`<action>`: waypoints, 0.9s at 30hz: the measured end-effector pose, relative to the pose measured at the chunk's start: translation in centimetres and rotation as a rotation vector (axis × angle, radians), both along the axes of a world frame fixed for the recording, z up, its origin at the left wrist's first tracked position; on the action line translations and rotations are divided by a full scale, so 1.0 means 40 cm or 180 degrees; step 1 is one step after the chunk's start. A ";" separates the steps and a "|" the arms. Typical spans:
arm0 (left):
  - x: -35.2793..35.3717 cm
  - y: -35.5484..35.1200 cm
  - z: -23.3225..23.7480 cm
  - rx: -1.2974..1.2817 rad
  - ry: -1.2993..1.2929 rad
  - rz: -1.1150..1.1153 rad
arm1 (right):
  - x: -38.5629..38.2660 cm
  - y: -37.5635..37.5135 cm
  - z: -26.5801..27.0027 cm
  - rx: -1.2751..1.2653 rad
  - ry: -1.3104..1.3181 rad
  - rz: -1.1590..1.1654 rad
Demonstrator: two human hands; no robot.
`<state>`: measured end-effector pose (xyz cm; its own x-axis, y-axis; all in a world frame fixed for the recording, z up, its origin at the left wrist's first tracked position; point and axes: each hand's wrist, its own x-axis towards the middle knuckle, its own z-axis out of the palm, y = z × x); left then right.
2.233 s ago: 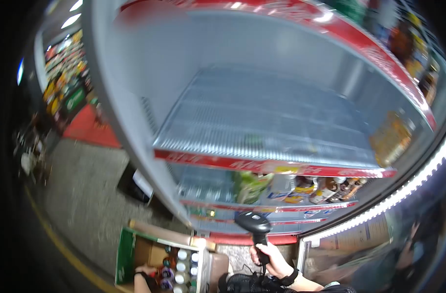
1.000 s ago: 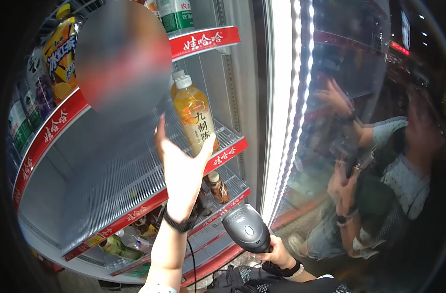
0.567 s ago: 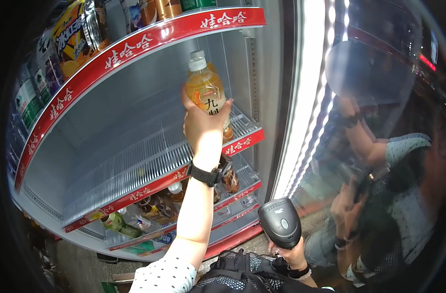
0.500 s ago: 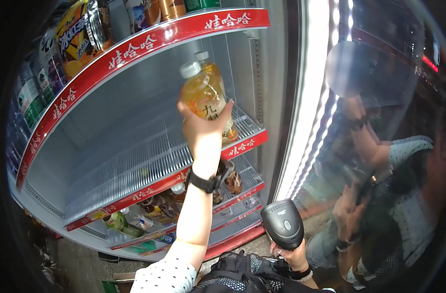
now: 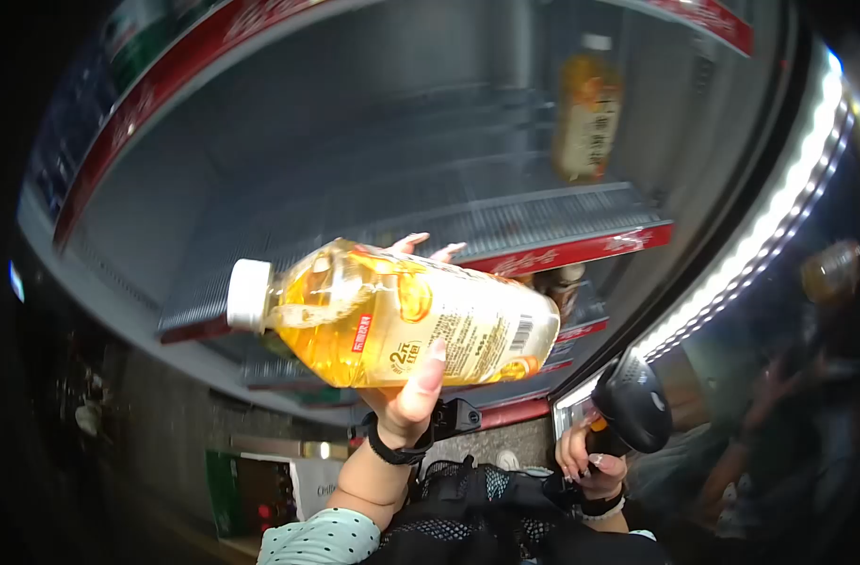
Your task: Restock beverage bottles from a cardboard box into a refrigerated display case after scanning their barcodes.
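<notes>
A large bottle of amber drink point(image 5: 421, 325) with a white cap lies sideways in my left hand point(image 5: 416, 395). The thumb presses its near side and two fingertips show behind it; the cap points left and the barcode is near the base on the right. My right hand point(image 5: 590, 461) is wrapped round the handle of a black barcode scanner point(image 5: 632, 405), lower right. A similar bottle point(image 5: 588, 118) stands upright at the right end of the cooler shelf point(image 5: 543, 221), behind the held one.
Red-edged shelves curve across the cooler, with blurred bottles at upper left and a dark bottle point(image 5: 564, 287) on a lower shelf. A bright light strip point(image 5: 760, 240) edges the glass door at right. An open box point(image 5: 251, 494) sits on the floor at lower left.
My left hand has brought one bottle off the shelf toward the camera and turned it sideways. The scanner has shifted right with my right hand. The view has moved.
</notes>
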<state>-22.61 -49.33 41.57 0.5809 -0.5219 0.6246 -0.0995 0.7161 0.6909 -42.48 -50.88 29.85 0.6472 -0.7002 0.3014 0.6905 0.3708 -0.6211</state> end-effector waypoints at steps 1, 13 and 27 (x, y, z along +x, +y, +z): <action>0.027 0.034 -0.009 0.0208 0.0254 -0.0176 | 0.021 0.007 0.014 -0.0163 0.0260 -0.0060; 0.277 0.512 -0.230 0.0186 0.0768 0.0848 | 0.303 0.209 -0.042 -0.0819 0.1395 0.0913; 0.511 1.022 -0.503 0.2439 0.0608 0.2965 | 0.489 0.328 -0.114 -0.0805 0.2900 0.2164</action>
<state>-2.15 -8.45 21.46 0.9780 -0.0527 0.2017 -0.2079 -0.1738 0.9626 -22.93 -37.75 25.31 0.9152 -0.1120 -0.3871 -0.3430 0.2876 -0.8942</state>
